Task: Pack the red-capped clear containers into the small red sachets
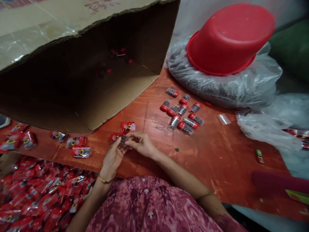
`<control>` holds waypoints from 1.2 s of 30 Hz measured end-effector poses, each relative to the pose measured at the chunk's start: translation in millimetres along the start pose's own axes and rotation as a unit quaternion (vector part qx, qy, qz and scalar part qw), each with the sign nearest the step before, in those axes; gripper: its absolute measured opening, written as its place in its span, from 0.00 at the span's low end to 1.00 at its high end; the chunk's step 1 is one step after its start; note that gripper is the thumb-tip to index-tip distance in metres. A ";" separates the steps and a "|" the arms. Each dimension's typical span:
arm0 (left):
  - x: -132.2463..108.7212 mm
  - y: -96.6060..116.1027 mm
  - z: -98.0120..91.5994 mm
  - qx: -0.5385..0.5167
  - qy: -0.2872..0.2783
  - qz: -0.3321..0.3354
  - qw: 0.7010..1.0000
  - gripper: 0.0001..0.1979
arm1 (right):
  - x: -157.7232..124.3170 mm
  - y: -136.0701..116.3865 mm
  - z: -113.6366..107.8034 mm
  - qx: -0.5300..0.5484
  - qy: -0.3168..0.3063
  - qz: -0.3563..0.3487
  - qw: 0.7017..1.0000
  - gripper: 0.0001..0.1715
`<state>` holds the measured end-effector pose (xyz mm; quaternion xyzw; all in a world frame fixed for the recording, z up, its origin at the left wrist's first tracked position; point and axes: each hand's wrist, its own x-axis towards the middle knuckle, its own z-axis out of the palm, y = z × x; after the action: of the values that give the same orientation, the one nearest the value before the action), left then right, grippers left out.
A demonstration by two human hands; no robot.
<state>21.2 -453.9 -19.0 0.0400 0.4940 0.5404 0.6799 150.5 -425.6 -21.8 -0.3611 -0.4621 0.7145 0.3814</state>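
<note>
Near the table's front edge, my left hand and my right hand meet around one small transparent bottle filled with dark pellets. The fingers of both hands are closed on it and hide part of it. Just behind the fingers lies a red printed packet, and another red piece shows beside the left fingertips; whether it touches the bottle I cannot tell. To the right of my hands, several similar red-capped bottles lie loosely grouped on their sides on the orange-red table.
A large cardboard box lies open toward me, a few red-capped bottles inside. Packed red packets lie left, above a heap of them. A red tub sits upside down on a filled plastic bag. A small green-ended item lies right.
</note>
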 end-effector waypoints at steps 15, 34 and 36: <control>-7.3 27.8 -13.0 0.050 0.090 0.011 0.995 0.04 | 14.3 -18.0 -52.0 -0.461 0.153 -0.078 0.871 0.23; -30.4 56.3 -49.1 0.021 0.243 0.087 0.966 0.18 | -19.2 1.9 -76.3 -0.754 0.209 -0.093 0.615 0.30; -26.3 38.9 -26.8 0.173 0.174 0.140 0.959 0.14 | -19.7 7.8 -75.2 -0.748 0.209 -0.101 0.622 0.30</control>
<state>-23.1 -471.1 6.7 0.1315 0.6800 0.5349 0.4840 223.0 -416.2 -49.4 -0.6128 -0.7783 -0.0151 0.1361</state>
